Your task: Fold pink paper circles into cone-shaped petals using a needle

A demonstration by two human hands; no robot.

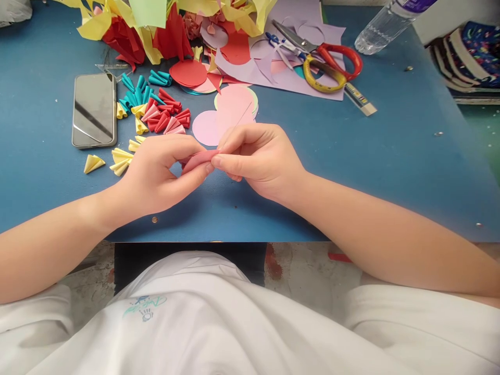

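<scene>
Between my two hands is a piece of pink paper, partly rolled or folded, its shape largely covered by the fingers. My left hand is closed on its left end. At the other end, the thumb and fingers of my right hand pinch it. Just beyond my hands lie flat paper circles in pink, lilac and pale green. Behind my left hand sit small rolled paper cones: teal ones, red ones and yellow ones.
A phone lies on the blue table at left. Scissors with red and yellow handles rest on lilac paper scraps. A cutter blade, a water bottle and crumpled red and yellow paper stand farther back.
</scene>
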